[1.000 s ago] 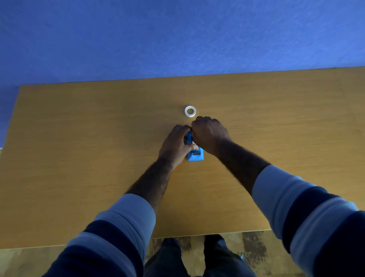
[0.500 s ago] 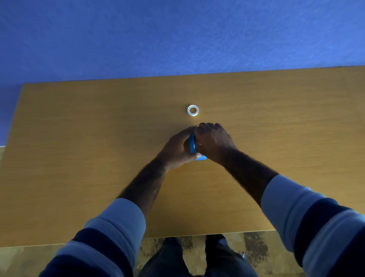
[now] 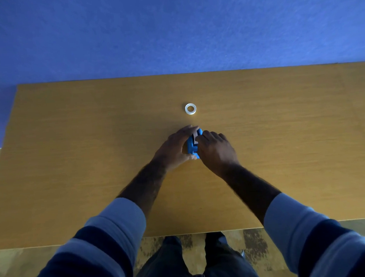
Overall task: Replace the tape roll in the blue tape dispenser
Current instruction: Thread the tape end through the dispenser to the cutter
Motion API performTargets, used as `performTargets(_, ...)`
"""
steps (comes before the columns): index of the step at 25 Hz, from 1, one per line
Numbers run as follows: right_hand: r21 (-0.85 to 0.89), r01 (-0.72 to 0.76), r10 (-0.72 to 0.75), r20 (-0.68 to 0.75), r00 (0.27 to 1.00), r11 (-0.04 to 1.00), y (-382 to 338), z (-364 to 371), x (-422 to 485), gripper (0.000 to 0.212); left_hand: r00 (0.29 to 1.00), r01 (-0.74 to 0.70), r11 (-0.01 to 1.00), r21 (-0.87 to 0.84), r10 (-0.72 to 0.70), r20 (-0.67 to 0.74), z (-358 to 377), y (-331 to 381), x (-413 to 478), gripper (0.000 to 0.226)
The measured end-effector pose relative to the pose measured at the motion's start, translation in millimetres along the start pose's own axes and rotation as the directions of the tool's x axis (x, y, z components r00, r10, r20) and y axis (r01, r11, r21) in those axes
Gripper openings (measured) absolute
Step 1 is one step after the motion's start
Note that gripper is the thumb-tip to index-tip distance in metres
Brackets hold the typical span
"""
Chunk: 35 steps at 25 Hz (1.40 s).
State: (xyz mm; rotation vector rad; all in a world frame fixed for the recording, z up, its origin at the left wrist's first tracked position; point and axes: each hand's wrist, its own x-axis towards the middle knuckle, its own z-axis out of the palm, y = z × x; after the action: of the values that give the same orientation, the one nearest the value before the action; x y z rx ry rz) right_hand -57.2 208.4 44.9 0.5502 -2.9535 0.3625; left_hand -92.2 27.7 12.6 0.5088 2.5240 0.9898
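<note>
The blue tape dispenser (image 3: 192,146) stands on the wooden table (image 3: 71,167), mostly hidden between my two hands. My left hand (image 3: 175,148) wraps its left side, fingers curled over the far end. My right hand (image 3: 216,150) presses against its right side, fingertips at a pale strip on the dispenser's top. A small clear tape roll (image 3: 190,108) lies flat on the table just beyond the hands, apart from them. Whether a roll sits inside the dispenser is hidden.
A blue wall rises behind the table's far edge. The table's near edge runs just in front of my legs, with patterned floor (image 3: 5,269) below and to the left.
My hands have shifted around the dispenser: the right hand slid back off its top and the left fingers reached over the far end, exposing more blue body and a pale strip. The loose roll stayed put.
</note>
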Motion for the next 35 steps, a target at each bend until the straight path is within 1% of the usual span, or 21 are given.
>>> performTargets(1, 0.047, -0.036, 0.036, -0.006, 0.999, 0.998, -1.7, -0.7, -5.1, 0.029, 1.000, 0.008, 1.000, 0.004, -0.009, 0.007, -0.2, 0.9, -0.2, 0.108)
performTargets(3, 0.219, -0.207, 0.210, 0.012, 0.978, 0.953, -6.1, -4.2, -13.2, 0.025, 1.000, 0.001, 1.000, 0.005, -0.001, 0.008, 0.8, 1.0, 0.2, 0.106)
performTargets(4, 0.317, -0.306, 0.315, 0.023, 0.949, 0.898, -8.0, -5.1, -15.2, 0.024, 1.000, -0.001, 1.000, 0.003, 0.001, 0.005, 1.3, 1.0, -0.2, 0.105)
performTargets(5, 0.421, -0.416, 0.434, 0.058, 0.899, 0.806, -9.0, -6.3, -14.5, 0.021, 1.000, 0.002, 1.000, 0.002, -0.002, 0.002, 1.3, 1.0, -0.9, 0.105)
performTargets(6, 0.535, -0.543, 0.559, 0.151, 0.816, 0.648, -9.1, -8.8, -10.4, 0.017, 1.000, 0.003, 1.000, 0.000, -0.003, 0.001, 1.1, 1.2, -1.8, 0.105)
performTargets(7, 0.633, -0.657, 0.653, 0.300, 0.696, 0.409, -8.5, -12.3, -4.0, 0.015, 1.000, 0.002, 1.000, 0.000, -0.002, 0.001, 1.0, 1.3, -2.0, 0.104)
performTargets(8, 0.675, -0.724, 0.687, 0.460, 0.563, 0.141, -7.2, -16.4, 2.7, 0.017, 1.000, 0.002, 1.000, 0.004, -0.002, 0.003, 1.1, 1.5, -2.1, 0.104)
performTargets(9, 0.655, -0.752, 0.669, 0.594, 0.447, -0.079, -5.8, -19.7, 9.4, 0.019, 1.000, 0.005, 1.000, 0.008, -0.005, 0.005, 1.0, 1.9, -2.3, 0.104)
performTargets(10, 0.602, -0.770, 0.635, 0.683, 0.361, -0.210, -4.4, -22.0, 15.4, 0.022, 1.000, 0.011, 1.000, 0.008, -0.011, 0.007, 0.7, 2.8, -2.8, 0.104)
performTargets(11, 0.548, -0.790, 0.602, 0.738, 0.303, -0.274, -3.6, -23.4, 21.1, 0.026, 1.000, 0.019, 1.000, 0.004, -0.019, 0.010, -0.1, 3.6, -2.8, 0.104)
performTargets(13, 0.470, -0.828, 0.555, 0.795, 0.245, -0.307, -3.6, -23.5, 30.2, 0.031, 0.999, 0.035, 0.999, 0.001, -0.035, 0.018, -1.5, 4.6, -2.7, 0.105)
performTargets(18, 0.370, -0.872, 0.468, 0.862, 0.194, -0.321, -6.8, -20.9, 44.0, 0.037, 0.999, 0.045, 0.999, -0.006, -0.045, 0.014, -3.8, 6.5, -2.8, 0.104)
performTargets(21, 0.357, -0.866, 0.469, 0.867, 0.167, -0.351, -10.7, -19.6, 47.5, 0.034, 0.999, 0.042, 0.999, -0.016, -0.042, 0.019, -4.4, 6.8, -1.7, 0.104)
performTargets(25, 0.364, -0.842, 0.500, 0.856, 0.134, -0.399, -15.2, -18.4, 47.8, 0.025, 0.999, 0.042, 0.999, -0.001, -0.042, 0.018, -4.6, 8.1, -2.4, 0.102)
performTargets(29, 0.399, -0.810, 0.523, 0.842, 0.137, -0.430, -17.5, -16.2, 46.9, 0.016, 0.998, 0.047, 0.999, 0.027, -0.048, 0.031, -5.2, 8.8, -3.4, 0.103)
performTargets(32, 0.415, -0.789, 0.524, 0.840, 0.141, -0.454, -19.7, -17.1, 46.1, 0.015, 0.999, 0.046, 0.999, 0.025, -0.047, 0.028, -4.9, 7.9, -3.4, 0.105)
performTargets(35, 0.422, -0.775, 0.519, 0.842, 0.144, -0.470, -22.6, -19.2, 45.2, 0.012, 0.996, 0.084, 0.996, 0.006, -0.084, 0.019, -4.9, 7.9, -4.0, 0.111)
